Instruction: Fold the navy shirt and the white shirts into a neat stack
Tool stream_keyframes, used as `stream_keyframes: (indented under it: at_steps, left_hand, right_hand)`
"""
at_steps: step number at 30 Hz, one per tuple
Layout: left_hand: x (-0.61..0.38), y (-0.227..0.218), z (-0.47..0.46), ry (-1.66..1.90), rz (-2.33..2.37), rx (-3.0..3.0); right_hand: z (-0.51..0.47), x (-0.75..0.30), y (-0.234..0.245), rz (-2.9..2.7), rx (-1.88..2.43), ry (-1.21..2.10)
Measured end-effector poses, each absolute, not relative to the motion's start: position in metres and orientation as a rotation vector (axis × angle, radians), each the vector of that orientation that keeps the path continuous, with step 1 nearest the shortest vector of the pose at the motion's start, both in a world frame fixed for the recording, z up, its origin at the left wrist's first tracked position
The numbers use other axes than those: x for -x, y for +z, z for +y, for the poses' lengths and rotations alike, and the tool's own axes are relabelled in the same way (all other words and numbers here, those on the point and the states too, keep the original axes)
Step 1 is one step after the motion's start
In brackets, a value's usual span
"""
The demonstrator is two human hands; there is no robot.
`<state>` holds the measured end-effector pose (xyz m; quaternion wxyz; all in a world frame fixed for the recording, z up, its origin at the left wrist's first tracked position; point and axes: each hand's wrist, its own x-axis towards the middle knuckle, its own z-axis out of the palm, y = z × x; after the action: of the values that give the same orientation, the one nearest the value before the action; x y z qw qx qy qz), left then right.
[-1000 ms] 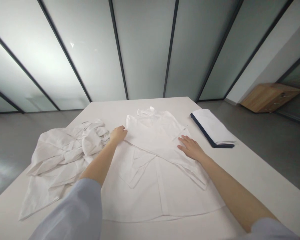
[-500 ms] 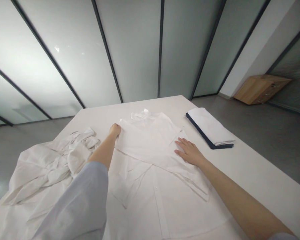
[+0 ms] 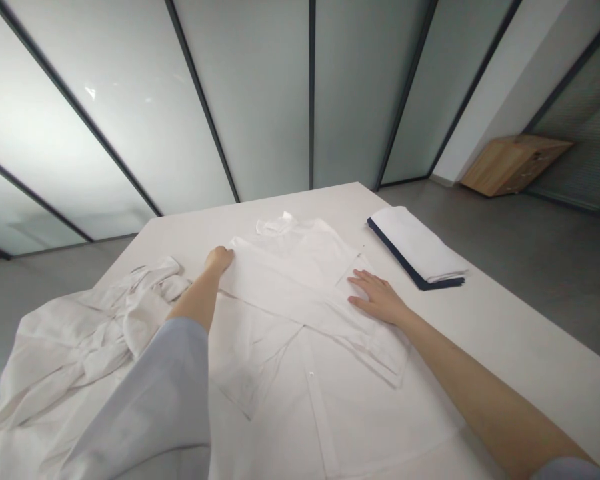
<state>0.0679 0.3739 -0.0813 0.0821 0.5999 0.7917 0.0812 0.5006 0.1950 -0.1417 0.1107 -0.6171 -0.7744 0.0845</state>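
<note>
The white shirt (image 3: 290, 283) lies spread on the pale table (image 3: 510, 327) in front of me, collar at the far end, its sleeves crossed over the front and the button strip running toward me. My left hand (image 3: 219, 259) is curled nearly closed at the shirt's left shoulder edge; I cannot tell whether cloth is pinched inside it. My right hand (image 3: 377, 295) rests palm down on the shirt's right side, fingers spread, gripping nothing. Left of the shirt sits a crumpled white cloth (image 3: 87, 340); to its right, a folded white cloth (image 3: 415, 243) lies on a dark blue one (image 3: 443, 285).
</note>
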Motion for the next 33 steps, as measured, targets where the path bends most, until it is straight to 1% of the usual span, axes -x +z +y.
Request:
stream_keyframes:
  at_steps: [4,7,10,13,15,18,21,26,29,33]
  left_hand:
    - [-0.070,-0.079,0.367,0.337,2.436,-1.813]
    - [-0.087,-0.075,0.352,0.452,2.438,-2.034]
    - [-0.110,-0.080,0.325,0.299,2.300,-2.229]
    - [-0.121,-0.095,0.297,0.091,2.207,-2.231]
    - [-0.118,-0.105,0.285,0.031,2.208,-2.187]
    - [-0.107,-0.114,0.281,0.011,2.201,-2.165]
    - [-0.100,-0.114,0.284,0.030,2.184,-2.220]
    - [-0.113,-0.103,0.271,0.203,2.130,-2.428]
    - [-0.134,-0.096,0.246,0.272,1.935,-2.531]
    - [-0.170,-0.090,0.200,0.344,1.306,-2.750]
  right_hand:
    - [0.195,-0.500,-0.142,-2.279,1.804,0.240]
    - [0.195,-0.500,-0.141,-2.282,1.795,0.234]
    - [0.194,-0.499,-0.139,-2.270,1.821,0.233]
    - [0.194,-0.497,-0.138,-2.267,1.849,0.239]
    - [0.194,-0.497,-0.137,-2.279,1.839,0.231]
    - [0.194,-0.498,-0.137,-2.302,1.805,0.216]
    - [0.194,-0.499,-0.137,-2.318,1.793,0.209]
    - [0.194,-0.499,-0.134,-2.331,1.803,0.194]
    - [0.194,-0.497,-0.133,-2.340,1.815,0.197]
    - [0.194,-0.496,-0.131,-2.337,1.816,0.169]
